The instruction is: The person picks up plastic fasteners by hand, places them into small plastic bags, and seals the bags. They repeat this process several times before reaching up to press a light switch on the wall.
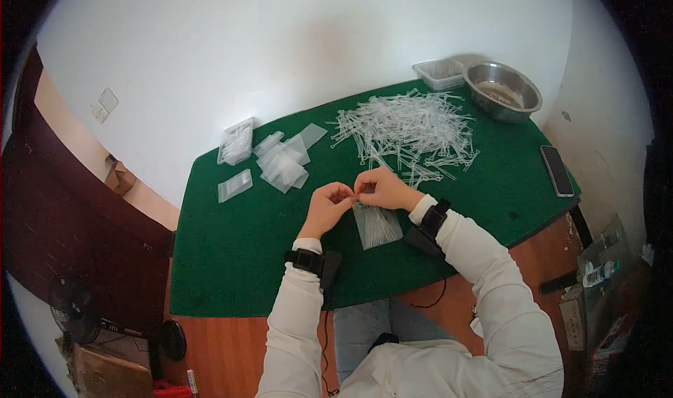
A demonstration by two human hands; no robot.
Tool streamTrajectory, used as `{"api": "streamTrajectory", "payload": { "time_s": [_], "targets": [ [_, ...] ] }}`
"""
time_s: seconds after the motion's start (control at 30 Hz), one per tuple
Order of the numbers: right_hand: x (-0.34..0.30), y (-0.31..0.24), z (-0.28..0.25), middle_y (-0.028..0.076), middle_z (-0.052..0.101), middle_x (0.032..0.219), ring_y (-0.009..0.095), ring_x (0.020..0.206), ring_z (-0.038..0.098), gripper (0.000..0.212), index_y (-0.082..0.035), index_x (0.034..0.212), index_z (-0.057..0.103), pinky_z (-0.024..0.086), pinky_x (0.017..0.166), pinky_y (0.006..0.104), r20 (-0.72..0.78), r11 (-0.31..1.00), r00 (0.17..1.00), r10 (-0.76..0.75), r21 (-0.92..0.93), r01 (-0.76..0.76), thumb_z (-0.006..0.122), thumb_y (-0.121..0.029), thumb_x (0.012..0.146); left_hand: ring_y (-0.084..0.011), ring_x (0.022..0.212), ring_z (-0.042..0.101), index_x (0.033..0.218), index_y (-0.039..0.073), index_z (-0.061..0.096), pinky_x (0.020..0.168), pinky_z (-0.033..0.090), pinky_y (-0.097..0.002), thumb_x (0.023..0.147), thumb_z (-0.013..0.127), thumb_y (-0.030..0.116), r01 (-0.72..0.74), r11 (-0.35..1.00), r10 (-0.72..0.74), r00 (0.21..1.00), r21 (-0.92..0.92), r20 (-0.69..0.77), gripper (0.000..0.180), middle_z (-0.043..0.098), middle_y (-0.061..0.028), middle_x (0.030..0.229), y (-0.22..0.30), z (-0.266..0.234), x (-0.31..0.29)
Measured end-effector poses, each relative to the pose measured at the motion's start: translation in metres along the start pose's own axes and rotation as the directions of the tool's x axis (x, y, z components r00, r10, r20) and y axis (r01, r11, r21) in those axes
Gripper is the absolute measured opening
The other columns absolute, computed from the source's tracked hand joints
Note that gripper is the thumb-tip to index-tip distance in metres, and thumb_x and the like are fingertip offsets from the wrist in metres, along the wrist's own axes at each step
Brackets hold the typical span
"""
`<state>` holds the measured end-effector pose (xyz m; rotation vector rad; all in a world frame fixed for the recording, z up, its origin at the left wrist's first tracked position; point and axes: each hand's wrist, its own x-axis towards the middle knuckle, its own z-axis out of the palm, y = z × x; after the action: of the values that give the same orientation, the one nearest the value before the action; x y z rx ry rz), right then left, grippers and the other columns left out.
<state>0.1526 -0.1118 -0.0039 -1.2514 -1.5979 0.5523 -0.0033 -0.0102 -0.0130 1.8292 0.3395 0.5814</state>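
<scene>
My left hand (pixel 326 210) and my right hand (pixel 387 189) meet above the table, thumbs and fingertips pinched together at the top edge of a small clear zip bag (pixel 379 231). Thin whitish sticks lie inside that bag, which hangs or rests flat toward me. Just beyond my right hand spreads a large heap of thin clear plastic sticks (pixel 413 128), some with small loops at their ends. To the left of the heap is a loose pile of flat clear zip bags (pixel 284 163). A filled-looking small bag (pixel 235 185) lies apart from them.
All this is on a green-covered table (pixel 231 265) against a white wall. At its back stand a white tray of packed bags (pixel 236 142), a clear plastic box (pixel 440 73) and a steel bowl (pixel 502 91). A phone (pixel 556 171) lies by the right edge.
</scene>
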Motion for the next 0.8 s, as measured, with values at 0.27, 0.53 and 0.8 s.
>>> {"api": "streamTrajectory", "payload": {
  "time_s": [0.27, 0.53, 0.8],
  "targets": [
    [0.0002, 0.0034, 0.0008, 0.001, 0.054, 0.059, 0.007, 0.054, 0.048, 0.007, -0.002, 0.070, 0.057, 0.039, 0.051, 0.0217, 0.012, 0.996, 0.999, 0.048, 0.068, -0.049, 0.061, -0.006, 0.066, -0.0044, 0.063, 0.052, 0.079, 0.001, 0.058, 0.057, 0.041, -0.0187, 0.074, 0.060, 0.002, 0.006, 1.000, -0.006, 1.000, -0.003, -0.015, 0.006, 0.058, 0.0012, 0.070, 0.0027, 0.0013, -0.0015],
    [0.0003, 0.0032, 0.0007, 0.001, 0.053, 0.059, 0.007, 0.054, 0.047, 0.008, -0.001, 0.070, 0.056, 0.039, 0.050, 0.0220, 0.013, 0.995, 0.999, 0.045, 0.085, -0.046, 0.061, -0.007, 0.066, -0.0042, 0.062, 0.052, 0.079, 0.001, 0.059, 0.057, 0.041, -0.0187, 0.074, 0.060, 0.003, -0.006, 1.000, 0.006, 1.000, 0.013, -0.010, 0.005, 0.058, 0.0014, 0.070, 0.0004, -0.0001, -0.0012],
    [0.0003, 0.0070, -0.0001, 0.001, 0.052, 0.058, 0.007, 0.054, 0.047, 0.009, -0.001, 0.070, 0.056, 0.039, 0.051, 0.0228, 0.007, 0.993, 0.998, 0.069, 0.095, -0.069, 0.060, -0.007, 0.066, -0.0061, 0.065, 0.053, 0.080, 0.001, 0.058, 0.059, 0.042, -0.0196, 0.075, 0.059, 0.002, -0.010, 0.996, 0.010, 1.000, 0.088, -0.001, 0.005, 0.059, -0.0003, 0.072, -0.0016, -0.0052, -0.0009]
  ]
}}
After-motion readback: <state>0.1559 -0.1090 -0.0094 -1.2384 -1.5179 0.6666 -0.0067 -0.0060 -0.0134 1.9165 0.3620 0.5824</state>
